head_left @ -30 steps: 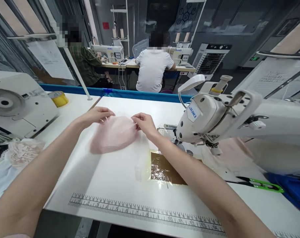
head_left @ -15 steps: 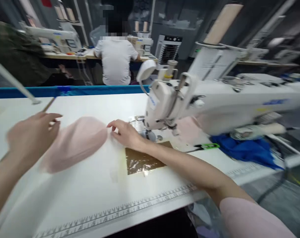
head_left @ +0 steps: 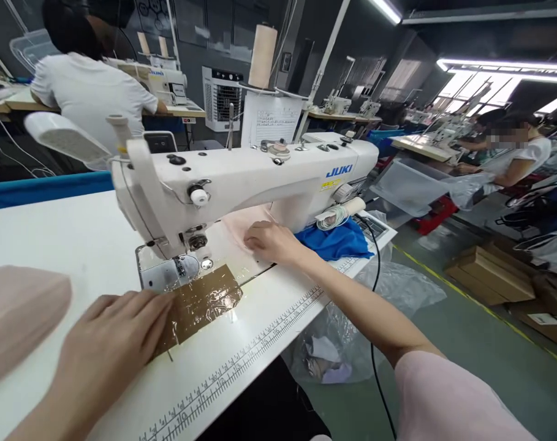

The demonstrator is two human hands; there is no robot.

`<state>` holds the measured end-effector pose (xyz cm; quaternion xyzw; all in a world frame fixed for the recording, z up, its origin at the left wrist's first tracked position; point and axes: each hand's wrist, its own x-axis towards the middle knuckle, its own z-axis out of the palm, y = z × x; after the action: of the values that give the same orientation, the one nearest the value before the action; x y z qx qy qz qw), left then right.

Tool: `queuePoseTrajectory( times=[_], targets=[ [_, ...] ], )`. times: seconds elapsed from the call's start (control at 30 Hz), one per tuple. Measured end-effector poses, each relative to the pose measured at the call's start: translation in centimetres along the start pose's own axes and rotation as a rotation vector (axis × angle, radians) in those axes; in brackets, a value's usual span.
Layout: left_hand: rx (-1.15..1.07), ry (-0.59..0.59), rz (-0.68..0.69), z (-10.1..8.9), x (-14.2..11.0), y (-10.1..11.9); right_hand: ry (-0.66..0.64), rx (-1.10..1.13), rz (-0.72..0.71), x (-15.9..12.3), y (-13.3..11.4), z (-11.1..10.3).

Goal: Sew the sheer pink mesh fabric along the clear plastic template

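Note:
My right hand (head_left: 271,241) reaches under the arm of the white JUKI sewing machine (head_left: 260,174) and lies on a pale pink fabric piece (head_left: 241,223) there, fingers curled down onto it. My left hand (head_left: 110,340) rests flat on the white table (head_left: 53,239), fingers stretched out beside a taped brown patch (head_left: 200,303) in front of the needle plate (head_left: 168,272). A pink moulded fabric piece (head_left: 16,315) lies at the far left, apart from both hands.
Blue cloth (head_left: 336,240) lies right of the machine base. A clear plastic bag (head_left: 352,331) hangs below the table's right end. A ruler strip (head_left: 241,361) runs along the front edge. Other people sit at machines behind and at the right. Cardboard boxes (head_left: 489,278) stand on the floor.
The view swung right. My right hand left the pink moulded piece and moved under the machine arm onto pink fabric. My left hand let go and came down flat by the brown patch.

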<state>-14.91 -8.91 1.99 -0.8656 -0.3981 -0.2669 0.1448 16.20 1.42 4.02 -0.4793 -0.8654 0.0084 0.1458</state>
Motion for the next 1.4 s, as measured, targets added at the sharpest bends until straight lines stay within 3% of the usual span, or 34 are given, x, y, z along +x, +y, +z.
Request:
queuePoseTrajectory(
  times=[0.1, 0.2, 0.3, 0.47, 0.53, 0.6, 0.7, 0.77, 0.87, 0.93, 1.03, 1.2, 1.3, 1.4],
  targets=[
    [0.059, 0.015, 0.131, 1.8, 2.7, 2.5, -0.031, 0.008, 0.000, 0.3, 0.9, 0.0],
    [0.023, 0.024, 0.160, 3.1, 4.7, 4.3, -0.044, 0.013, 0.009, 0.4, 1.0, 0.0],
    [-0.038, -0.037, 0.136, 4.7, 6.4, 5.4, 0.007, 0.018, 0.093, 0.5, 1.1, 0.0],
    [-0.089, -0.233, 0.022, 8.2, 9.3, 6.1, 0.172, 0.019, 0.242, -0.1, 0.7, -0.9],
    [-0.116, -0.275, 0.009, 9.2, 10.1, 6.0, 0.170, 0.060, 0.195, -1.0, -0.4, -1.8],
    [-0.156, -0.313, 0.000, 9.6, 10.5, 5.9, 0.094, 0.224, 0.052, -2.3, -2.0, -3.0],
    [-0.234, -0.339, -0.032, 8.5, 9.8, 5.6, -0.218, 0.442, -0.176, -4.4, -5.1, -4.0],
    [-0.280, -0.339, -0.084, 6.7, 8.7, 5.5, -0.307, 0.472, -0.218, -5.2, -7.0, -3.8],
    [-0.382, -0.334, -0.274, 2.8, 6.1, 6.0, -0.291, 0.562, -0.159, -5.2, -9.1, -2.3],
    [-0.673, -0.206, -0.596, 0.2, 4.2, 6.7, -0.302, 0.790, -0.078, -4.4, -10.2, -1.1],
    [-0.814, -0.158, -0.763, -2.5, 2.0, 7.6, -0.464, 1.210, 0.027, -2.9, -11.2, 0.1],
    [-1.122, -0.305, -1.026, -3.6, 0.0, 5.8, -0.811, 1.532, 0.182, -1.2, -12.0, 0.6],
    [-1.305, -0.489, -1.059, -3.5, -0.2, 3.7, -0.882, 1.570, 0.199, -0.5, -11.9, 1.2],
    [-1.171, -0.465, -1.038, -3.5, 0.4, 3.0, -0.889, 1.577, 0.175, 0.1, -11.7, 2.0]
  ],
)
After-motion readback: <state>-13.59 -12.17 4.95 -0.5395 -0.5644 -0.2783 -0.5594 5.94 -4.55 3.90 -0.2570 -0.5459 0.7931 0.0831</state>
